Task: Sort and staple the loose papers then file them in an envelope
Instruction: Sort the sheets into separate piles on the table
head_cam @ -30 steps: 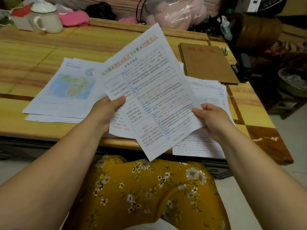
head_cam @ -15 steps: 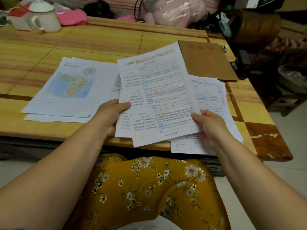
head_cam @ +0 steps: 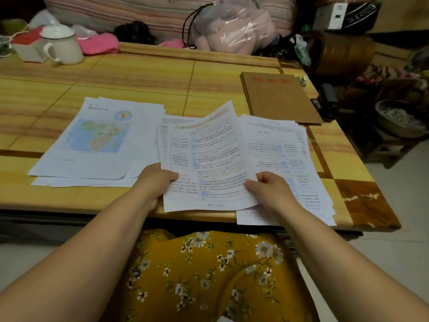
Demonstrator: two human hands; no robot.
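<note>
At table point(head_cam: 139, 73) front edge | both arms fwd, low | L hand point(head_cam: 155, 182) pinches sheets point(head_cam: 209, 159) left edge | R hand point(head_cam: 269, 189) curled, pinches right edge

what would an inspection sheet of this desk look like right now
surface: wooden table, papers over its near half
job's things: map pile left; text pile right, overhanging the near edge; held sheets in the middle; brown envelope far right; black stapler at the right edge
clutter: lidded mug, pink cloth, plastic bag
grippers: left hand and right hand pinch the held sheets' lower edges
cables: nothing seen
surroundings: basket and bowl at right
</note>
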